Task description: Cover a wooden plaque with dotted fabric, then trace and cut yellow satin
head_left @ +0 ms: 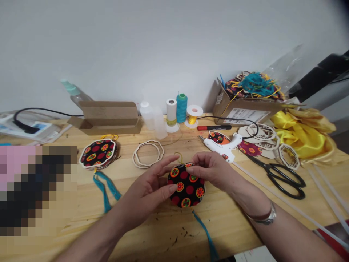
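A flat ornament (188,189), covered in black fabric with red dots and flower circles, is between my two hands above the table. My left hand (152,185) grips its left side, thumb on the front and fingers behind. At the top right edge, my right hand (209,169) pinches it between thumb and fingers. A teal tassel (204,229) hangs from its lower edge, and a yellow cord loop (178,157) shows at the top. Two thin wooden frames (148,154) lie just beyond my left hand. To the left rests a stack of similar ornaments (99,153) with teal tassels (105,189).
Around my right arm lie a white glue gun (223,145), black scissors (283,178) and glue sticks (261,185). Thread spools (181,108), bottles (148,115) and an open cardboard box (109,123) line the wall. A fuller box (242,109) and yellow satin (302,131) stand right.
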{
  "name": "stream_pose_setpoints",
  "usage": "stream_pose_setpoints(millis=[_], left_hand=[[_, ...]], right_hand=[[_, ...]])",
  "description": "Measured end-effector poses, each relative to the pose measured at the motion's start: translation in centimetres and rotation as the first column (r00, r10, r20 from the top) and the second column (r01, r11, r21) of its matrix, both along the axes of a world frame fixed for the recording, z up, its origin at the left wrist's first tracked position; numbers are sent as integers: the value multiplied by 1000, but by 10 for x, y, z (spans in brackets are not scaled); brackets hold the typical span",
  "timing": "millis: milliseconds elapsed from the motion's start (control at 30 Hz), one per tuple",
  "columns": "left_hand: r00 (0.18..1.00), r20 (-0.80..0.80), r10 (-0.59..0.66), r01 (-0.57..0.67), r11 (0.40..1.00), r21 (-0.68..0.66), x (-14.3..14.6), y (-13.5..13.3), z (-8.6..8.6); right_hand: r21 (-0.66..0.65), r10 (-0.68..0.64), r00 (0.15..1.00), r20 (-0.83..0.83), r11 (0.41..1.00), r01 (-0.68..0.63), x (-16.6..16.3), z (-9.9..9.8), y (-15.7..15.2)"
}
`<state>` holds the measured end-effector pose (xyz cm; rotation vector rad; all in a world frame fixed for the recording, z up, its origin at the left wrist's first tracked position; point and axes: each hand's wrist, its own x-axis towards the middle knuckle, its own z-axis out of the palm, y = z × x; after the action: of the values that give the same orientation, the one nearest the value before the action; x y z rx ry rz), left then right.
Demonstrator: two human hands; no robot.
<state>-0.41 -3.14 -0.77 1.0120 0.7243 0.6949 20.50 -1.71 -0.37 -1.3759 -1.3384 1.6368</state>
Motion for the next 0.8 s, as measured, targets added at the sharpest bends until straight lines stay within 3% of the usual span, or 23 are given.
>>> stream_pose_setpoints(millis=[233,567,800], left_hand=[[992,-107,-64,60,997,-48,3,1,-1],[996,-52,75,-79,993,-90,0,5,5],[985,-72,159,-165,982,-88,-1,8,3]], right_hand=[[-4,7,1000,-14,1000,-7,-1,1,-1],[-1,56,980,-189,998,-57,5,-4,0],[-38,23,1000,10,999,-23,0,0,-1]])
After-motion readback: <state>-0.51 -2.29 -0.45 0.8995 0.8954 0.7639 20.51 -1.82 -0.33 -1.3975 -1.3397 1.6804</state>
